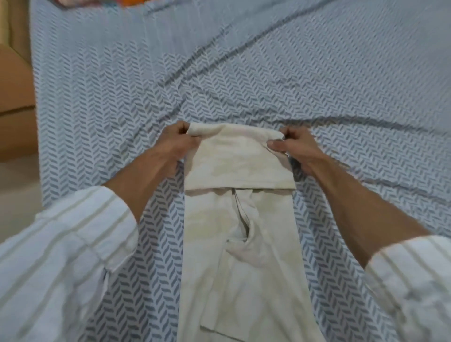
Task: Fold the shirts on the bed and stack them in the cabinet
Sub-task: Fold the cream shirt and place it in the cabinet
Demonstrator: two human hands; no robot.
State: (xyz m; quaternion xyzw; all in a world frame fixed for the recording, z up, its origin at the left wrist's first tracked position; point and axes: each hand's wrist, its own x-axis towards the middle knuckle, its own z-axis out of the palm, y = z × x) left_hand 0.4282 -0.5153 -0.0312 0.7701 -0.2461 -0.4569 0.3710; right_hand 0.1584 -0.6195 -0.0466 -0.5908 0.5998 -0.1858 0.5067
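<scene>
A cream shirt (pixel 240 244) lies as a long narrow strip on the bed (pixel 244 73), running from the bottom edge of the view up to the middle. Its far end is folded back toward me, forming a doubled flap with an edge across the strip. My left hand (pixel 177 141) pinches the left corner of that fold. My right hand (pixel 292 144) pinches the right corner. Both forearms reach in from the lower corners, in white striped sleeves. The cabinet is out of view.
The bed carries a grey-and-white herringbone sheet with several long creases. A brown wooden piece of furniture (pixel 14 105) stands along the left edge. Some orange and pink cloth (pixel 131 2) peeks in at the top edge.
</scene>
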